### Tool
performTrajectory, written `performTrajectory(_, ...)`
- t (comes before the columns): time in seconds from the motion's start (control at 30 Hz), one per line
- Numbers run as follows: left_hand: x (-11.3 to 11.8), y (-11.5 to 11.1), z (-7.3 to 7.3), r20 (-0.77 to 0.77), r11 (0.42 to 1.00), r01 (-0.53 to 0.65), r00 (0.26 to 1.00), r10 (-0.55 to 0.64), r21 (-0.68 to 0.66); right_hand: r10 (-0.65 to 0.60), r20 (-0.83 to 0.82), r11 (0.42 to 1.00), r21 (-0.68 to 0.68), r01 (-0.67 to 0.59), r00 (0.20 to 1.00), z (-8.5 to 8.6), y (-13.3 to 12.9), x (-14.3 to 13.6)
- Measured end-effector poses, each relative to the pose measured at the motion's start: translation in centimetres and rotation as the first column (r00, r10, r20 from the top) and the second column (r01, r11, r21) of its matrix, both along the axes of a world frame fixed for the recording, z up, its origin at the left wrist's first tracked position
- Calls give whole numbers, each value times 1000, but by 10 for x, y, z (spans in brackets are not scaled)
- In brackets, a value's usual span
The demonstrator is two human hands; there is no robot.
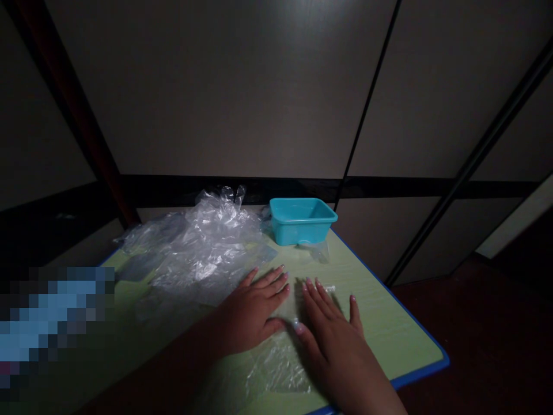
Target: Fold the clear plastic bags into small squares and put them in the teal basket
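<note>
A clear plastic bag (276, 363) lies on the table, partly covered by both hands; its near part looks wrinkled. My left hand (253, 314) rests on it from the left, palm down, fingers spread. On the right, my right hand (330, 331) lies palm down too, fingers stretched out and thumb towards the left hand. Neither hand grips anything. A big heap of crumpled clear plastic bags (207, 242) sits beyond the left hand. Past the fingertips stands a turquoise plastic basin (302, 230), with a small piece of clear plastic (318, 252) by its front.
The light green table (384, 323) has a blue edge (421, 372), with its near right corner in view. Behind it rise dark panelled doors (242, 104). A pixelated blue patch covers the left side. Reddish floor (488, 323) shows at the right.
</note>
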State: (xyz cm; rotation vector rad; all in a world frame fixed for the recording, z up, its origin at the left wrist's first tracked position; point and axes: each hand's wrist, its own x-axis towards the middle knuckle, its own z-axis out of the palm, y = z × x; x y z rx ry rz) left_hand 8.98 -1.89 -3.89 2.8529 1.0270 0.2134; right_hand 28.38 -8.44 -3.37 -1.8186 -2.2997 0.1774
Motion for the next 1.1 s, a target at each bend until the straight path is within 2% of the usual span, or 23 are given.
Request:
performTrajectory(0.1, 0, 1, -1, -24, 1000, -8, 1000, 9, 15, 95, -52, 994, -43, -97, 994, 5, -1, -15)
performTrajectory(0.2, 0, 1, -1, -35, 1000, -23, 999, 24, 21, 109, -62, 992, -54, -113, 992, 5, 0, -18)
performTrajectory(0.4, -1, 0, 0, -8, 999, -45, 999, 45, 16, 37, -28, 997, -60, -38, 999, 1, 5, -7)
performTrajectory(0.73, -4, 0, -2, -12, 997, -75, 997, 75, -14, -146, 61, 988, -46, 149, 987, -8, 16, 31)
performTrajectory(1.1, -5, -2, 3, -29, 995, -96, 995, 96, -17, -176, 82, 983, -32, 179, 981, -10, 17, 35)
